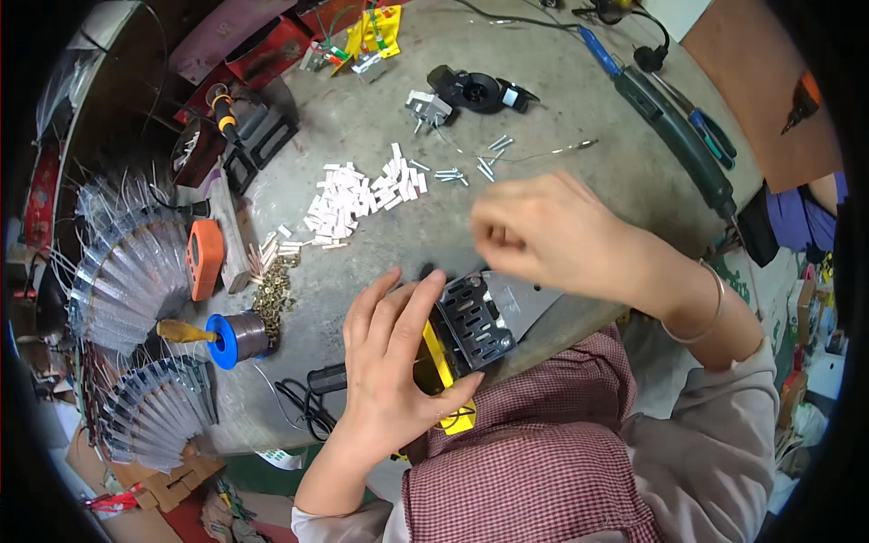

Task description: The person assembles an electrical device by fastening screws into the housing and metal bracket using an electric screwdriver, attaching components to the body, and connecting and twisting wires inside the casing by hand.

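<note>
My left hand (389, 362) grips a yellow-and-black device (439, 355) near the table's front edge, thumb on its near end and fingers across its far side. A black slotted metal plate (473, 324) faces up on it, with round screw heads at its corners. Beside the plate lies a flat grey piece (520, 303), partly under my right forearm. Above and beyond the device hovers my right hand (552, 226), fingers curled together and slightly blurred; whatever they may hold is hidden. Several loose silver screws (489, 167) lie just past that hand.
White rectangular pieces (348, 204) are heaped mid-table, beside small brass parts (272, 303). A blue solder spool (240, 339), an orange meter-like box (205, 260) and bundled clear-wrapped parts (131, 271) stand left. A green power screwdriver (674, 140) lies right; a black round part (480, 90) sits at the back.
</note>
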Demonstrator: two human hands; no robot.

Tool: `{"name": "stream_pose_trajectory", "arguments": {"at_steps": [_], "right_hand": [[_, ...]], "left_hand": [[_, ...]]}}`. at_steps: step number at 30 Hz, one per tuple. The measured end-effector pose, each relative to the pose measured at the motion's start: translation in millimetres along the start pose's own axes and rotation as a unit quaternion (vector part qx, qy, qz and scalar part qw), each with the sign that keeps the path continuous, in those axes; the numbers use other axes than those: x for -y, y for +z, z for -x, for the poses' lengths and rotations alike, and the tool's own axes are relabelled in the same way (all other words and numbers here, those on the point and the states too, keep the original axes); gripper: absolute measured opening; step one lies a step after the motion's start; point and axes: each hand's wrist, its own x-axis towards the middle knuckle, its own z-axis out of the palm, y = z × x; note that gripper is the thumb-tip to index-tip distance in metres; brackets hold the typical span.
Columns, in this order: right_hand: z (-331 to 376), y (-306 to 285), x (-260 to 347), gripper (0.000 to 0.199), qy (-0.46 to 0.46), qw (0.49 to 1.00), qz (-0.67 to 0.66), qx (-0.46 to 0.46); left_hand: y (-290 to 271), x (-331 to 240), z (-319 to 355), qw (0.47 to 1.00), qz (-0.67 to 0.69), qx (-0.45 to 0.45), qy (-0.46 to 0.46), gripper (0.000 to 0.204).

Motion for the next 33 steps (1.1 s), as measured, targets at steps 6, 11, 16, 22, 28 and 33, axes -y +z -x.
{"name": "stream_pose_trajectory", "arguments": {"at_steps": [6, 11, 16, 22, 28, 33], "right_hand": [[22.0, 11.8, 20.2, 0.012, -0.036, 0.99, -0.132, 0.013], [19.7, 26.9, 28.0, 0.009, -0.064, 0.989, -0.133, -0.012], [24.1, 36.1, 25.1, 0.009, -0.066, 0.983, -0.161, -0.049], [24.1, 43.0, 26.0, 0.014, -0.077, 0.977, -0.177, -0.095], [26.0, 45.0, 31.9, 0.012, -0.062, 0.976, -0.191, -0.087], [28.0, 43.1, 38.5, 0.009, -0.031, 0.977, -0.193, -0.081]], "left_hand": [[1.2, -1.0, -4.4, 0.999, -0.007, 0.034, -0.002, 0.108], [2.7, 0.3, -2.8, 1.0, 0.004, 0.026, 0.001, 0.115], [3.2, 2.7, -0.6, 0.999, -0.014, 0.03, 0.006, 0.12], [3.6, 2.5, 1.2, 1.0, -0.003, 0.031, -0.003, 0.122], [4.0, 2.7, -2.4, 1.0, 0.016, 0.018, 0.007, 0.129], [2.4, 4.0, 0.0, 0.999, 0.034, 0.031, -0.007, 0.131]]}}
